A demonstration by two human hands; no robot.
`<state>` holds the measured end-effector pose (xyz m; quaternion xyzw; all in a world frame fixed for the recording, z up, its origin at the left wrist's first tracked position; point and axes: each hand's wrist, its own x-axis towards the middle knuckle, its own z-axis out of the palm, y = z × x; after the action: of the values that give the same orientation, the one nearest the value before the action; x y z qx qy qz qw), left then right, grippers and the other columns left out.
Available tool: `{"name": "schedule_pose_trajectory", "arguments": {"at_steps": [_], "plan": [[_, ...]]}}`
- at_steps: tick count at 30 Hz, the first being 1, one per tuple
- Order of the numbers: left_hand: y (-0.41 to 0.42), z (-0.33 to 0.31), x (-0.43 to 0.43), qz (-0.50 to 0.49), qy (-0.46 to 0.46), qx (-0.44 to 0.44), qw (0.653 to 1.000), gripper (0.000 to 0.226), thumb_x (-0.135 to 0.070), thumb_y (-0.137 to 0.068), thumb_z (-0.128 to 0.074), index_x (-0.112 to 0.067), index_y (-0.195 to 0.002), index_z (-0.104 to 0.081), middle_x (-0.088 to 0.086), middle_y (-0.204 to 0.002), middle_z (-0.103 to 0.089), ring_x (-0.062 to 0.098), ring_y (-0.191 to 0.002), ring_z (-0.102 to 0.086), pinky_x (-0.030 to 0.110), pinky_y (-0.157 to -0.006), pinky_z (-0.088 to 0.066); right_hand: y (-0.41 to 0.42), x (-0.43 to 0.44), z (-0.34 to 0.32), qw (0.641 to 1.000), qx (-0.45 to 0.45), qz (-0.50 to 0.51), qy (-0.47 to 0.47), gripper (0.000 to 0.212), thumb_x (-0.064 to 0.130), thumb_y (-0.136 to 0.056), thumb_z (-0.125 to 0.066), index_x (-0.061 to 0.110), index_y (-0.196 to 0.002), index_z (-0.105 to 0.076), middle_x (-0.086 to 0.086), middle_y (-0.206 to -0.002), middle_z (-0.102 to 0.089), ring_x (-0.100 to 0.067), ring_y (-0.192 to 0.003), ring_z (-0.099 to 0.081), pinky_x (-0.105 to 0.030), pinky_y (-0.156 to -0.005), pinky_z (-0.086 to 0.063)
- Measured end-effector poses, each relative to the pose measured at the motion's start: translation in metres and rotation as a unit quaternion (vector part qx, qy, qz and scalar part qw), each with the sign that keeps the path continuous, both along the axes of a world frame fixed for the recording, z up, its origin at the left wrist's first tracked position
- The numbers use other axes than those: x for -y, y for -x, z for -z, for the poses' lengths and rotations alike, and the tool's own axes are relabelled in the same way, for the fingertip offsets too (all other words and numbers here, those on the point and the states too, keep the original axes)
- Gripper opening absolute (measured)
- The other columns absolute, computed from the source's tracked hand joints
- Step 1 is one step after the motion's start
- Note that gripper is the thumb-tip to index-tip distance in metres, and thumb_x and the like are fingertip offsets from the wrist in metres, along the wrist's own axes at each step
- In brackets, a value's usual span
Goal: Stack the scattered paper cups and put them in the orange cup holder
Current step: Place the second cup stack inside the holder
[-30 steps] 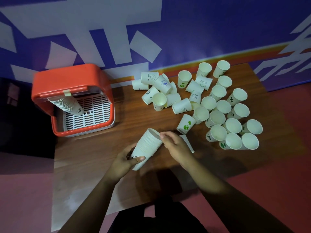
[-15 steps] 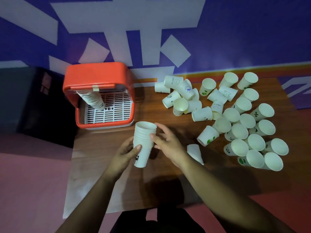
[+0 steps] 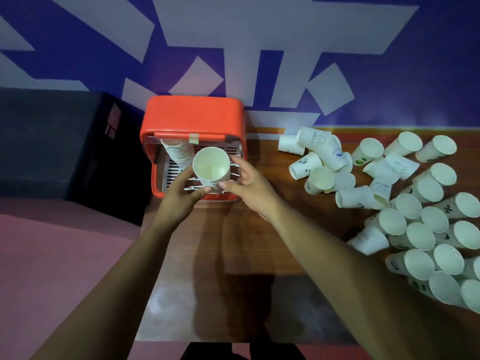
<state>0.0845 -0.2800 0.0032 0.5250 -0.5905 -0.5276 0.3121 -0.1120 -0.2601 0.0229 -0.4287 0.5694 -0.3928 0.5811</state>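
Observation:
A stack of white paper cups (image 3: 211, 168) stands upright, mouth toward me, held over the white grate of the orange cup holder (image 3: 192, 116). My left hand (image 3: 185, 195) grips its lower left side and my right hand (image 3: 250, 187) holds its right side near the base. Another stack of cups (image 3: 177, 155) hangs tilted under the holder's roof at the left. Several loose cups (image 3: 405, 203) lie and stand scattered over the right of the wooden table (image 3: 249, 245).
A dark box (image 3: 65, 141) sits left of the holder, beyond the table's left edge. The blue and white wall runs right behind the holder. A lone cup (image 3: 368, 241) lies on its side near the pile.
Both hands have carried the stack from the table's middle up and away to the holder's opening, turning it upright. The view has shifted left.

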Motion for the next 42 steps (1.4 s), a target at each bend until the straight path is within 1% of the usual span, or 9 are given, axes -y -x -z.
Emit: {"name": "schedule_pose_trajectory", "arguments": {"at_steps": [5, 9, 12, 15, 19, 24, 31, 38, 42], "plan": [[-0.006, 0.025, 0.022, 0.017, -0.016, 0.018, 1.0, 0.054, -0.001, -0.091, -0.072, -0.017, -0.14, -0.058, -0.014, -0.123, -0.066, -0.01, -0.101, -0.063, 0.01, -0.084, -0.049, -0.012, 0.017, 0.032, 0.999, -0.015, 0.009, -0.03, 0.065, 0.012, -0.085, -0.075, 0.023, -0.142, -0.045, -0.002, -0.141, -0.055, -0.018, -0.128, -0.055, -0.04, -0.107, -0.047], [-0.009, 0.044, 0.038, 0.012, -0.025, 0.016, 0.999, 0.055, 0.001, -0.091, -0.071, -0.02, -0.14, -0.059, -0.008, -0.128, -0.068, 0.01, -0.107, -0.065, 0.021, -0.089, -0.052, -0.02, 0.028, 0.051, 0.998, -0.035, 0.013, -0.052, 0.053, 0.01, -0.086, -0.073, 0.01, -0.135, -0.052, -0.004, -0.13, -0.063, -0.015, -0.115, -0.062, -0.033, -0.101, -0.051], [-0.007, 0.052, 0.051, 0.012, -0.025, 0.01, 1.0, 0.05, -0.003, -0.094, -0.069, -0.019, -0.14, -0.059, -0.014, -0.127, -0.066, 0.009, -0.11, -0.065, 0.02, -0.089, -0.053, -0.023, 0.04, 0.06, 0.996, -0.056, 0.032, -0.061, 0.045, 0.008, -0.09, -0.069, 0.011, -0.132, -0.055, -0.001, -0.122, -0.066, -0.012, -0.107, -0.064, -0.023, -0.089, -0.053], [-0.003, 0.061, 0.06, 0.003, -0.042, -0.007, 0.999, 0.048, -0.005, -0.097, -0.066, -0.02, -0.142, -0.058, -0.016, -0.127, -0.066, 0.008, -0.113, -0.065, 0.017, -0.086, -0.054, -0.028, 0.053, 0.072, 0.993, -0.076, 0.066, -0.056, 0.045, 0.008, -0.09, -0.068, 0.015, -0.133, -0.056, -0.002, -0.126, -0.067, -0.013, -0.113, -0.064, -0.031, -0.098, -0.052], [0.006, 0.07, 0.07, 0.001, -0.024, -0.028, 0.999, 0.051, -0.004, -0.099, -0.061, -0.018, -0.147, -0.052, -0.004, -0.138, -0.065, 0.008, -0.122, -0.064, 0.02, -0.098, -0.052, -0.034, 0.066, 0.083, 0.989, -0.086, 0.107, -0.045, 0.044, 0.003, -0.09, -0.066, 0.013, -0.132, -0.056, -0.001, -0.123, -0.067, -0.012, -0.11, -0.064, -0.03, -0.1, -0.05], [0.017, 0.078, 0.083, -0.018, -0.006, -0.025, 0.999, 0.041, -0.008, -0.1, -0.058, -0.008, -0.141, -0.056, 0.003, -0.136, -0.065, 0.017, -0.123, -0.063, 0.041, -0.107, -0.051, -0.035, 0.082, 0.094, 0.986, -0.09, 0.133, -0.034, 0.035, 0.007, -0.093, -0.062, 0.015, -0.126, -0.057, -0.001, -0.121, -0.068, -0.012, -0.113, -0.064, -0.037, -0.105, -0.048], [0.032, 0.081, 0.092, -0.067, -0.044, -0.001, 0.997, 0.031, -0.015, -0.102, -0.06, -0.009, -0.132, -0.06, -0.005, -0.112, -0.069, 0.013, -0.109, -0.065, 0.028, -0.097, -0.05, -0.038, 0.093, 0.097, 0.981, -0.113, 0.143, -0.07, 0.034, 0.03, -0.096, -0.057, 0.016, -0.127, -0.057, -0.001, -0.122, -0.068, -0.015, -0.113, -0.063, -0.04, -0.103, -0.049], [0.025, 0.066, 0.079, -0.073, -0.113, -0.008, 0.991, 0.035, -0.018, -0.101, -0.061, -0.013, -0.135, -0.056, 0.002, -0.125, -0.066, 0.015, -0.113, -0.065, 0.032, -0.096, -0.053, -0.028, 0.065, 0.057, 0.978, -0.164, 0.088, -0.091, 0.034, 0.023, -0.1, -0.055, 0.004, -0.127, -0.056, -0.021, -0.13, -0.06, -0.032, -0.121, -0.057, -0.047, -0.102, -0.046], [0.019, 0.051, 0.043, -0.07, -0.098, -0.013, 0.993, 0.012, -0.016, -0.1, -0.06, -0.018, -0.112, -0.061, -0.006, -0.104, -0.065, 0.013, -0.102, -0.063, 0.036, -0.097, -0.05, 0.017, 0.005, 0.038, 0.97, -0.217, 0.077, -0.08, 0.037, 0.022, -0.096, -0.061, 0.014, -0.132, -0.06, 0.004, -0.128, -0.064, -0.004, -0.114, -0.059, -0.009, -0.093, -0.045]]}}
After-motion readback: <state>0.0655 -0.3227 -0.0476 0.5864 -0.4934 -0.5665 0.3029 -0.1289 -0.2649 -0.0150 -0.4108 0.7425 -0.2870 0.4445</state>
